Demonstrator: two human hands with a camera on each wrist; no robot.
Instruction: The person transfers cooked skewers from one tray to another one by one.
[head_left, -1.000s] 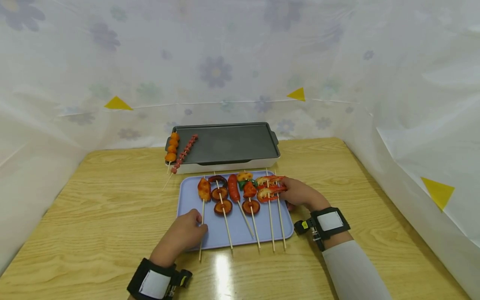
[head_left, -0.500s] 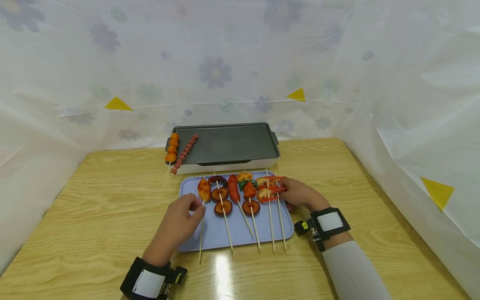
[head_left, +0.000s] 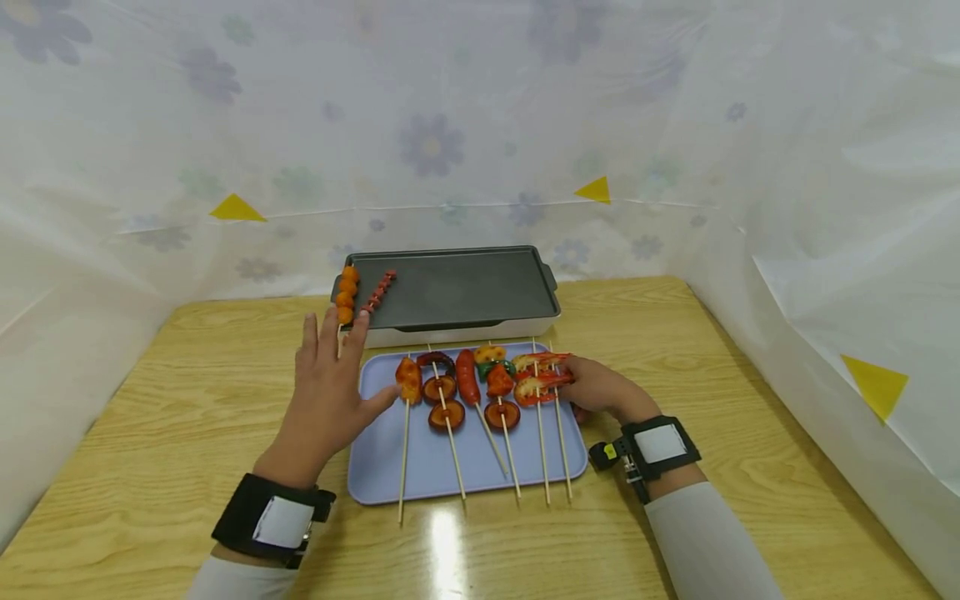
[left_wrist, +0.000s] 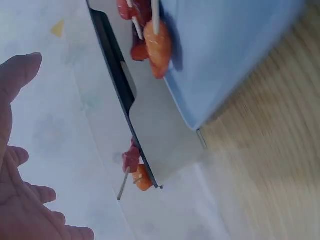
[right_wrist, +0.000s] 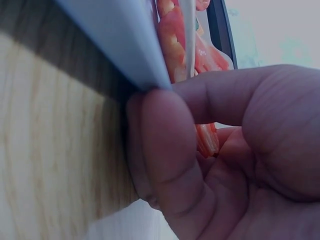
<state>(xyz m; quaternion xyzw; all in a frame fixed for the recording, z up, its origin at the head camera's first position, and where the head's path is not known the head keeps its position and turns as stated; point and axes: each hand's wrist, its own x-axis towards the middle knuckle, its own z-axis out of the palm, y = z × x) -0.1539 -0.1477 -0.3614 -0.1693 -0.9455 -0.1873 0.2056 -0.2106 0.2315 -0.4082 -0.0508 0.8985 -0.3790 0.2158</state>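
My left hand (head_left: 330, 392) is raised with its fingers spread, left of the light blue tray (head_left: 435, 462). In the head view its fingertips overlap the front left corner of the grill; the left wrist view shows nothing in this hand (left_wrist: 22, 200). With thumb and fingers, my right hand (head_left: 603, 390) grips the tray's right edge, as the right wrist view shows at the tray rim (right_wrist: 125, 40). Across the tray lie several skewers: a chicken piece (head_left: 408, 382), mushrooms (head_left: 447, 414), a sausage (head_left: 467, 377), a mixed skewer (head_left: 499, 380) and shrimp (head_left: 534, 388) beside the right hand.
Behind the tray stands a black grill plate (head_left: 465, 287) on a white base. On its left end lie an orange ball skewer (head_left: 347, 287) and a red meat skewer (head_left: 380, 292). A white flowered sheet (head_left: 480, 108) encloses the wooden table (head_left: 187, 400).
My left hand has left the tray's left side, risen and moved away toward the grill, its fingers spreading. The right hand has stayed at the tray edge.
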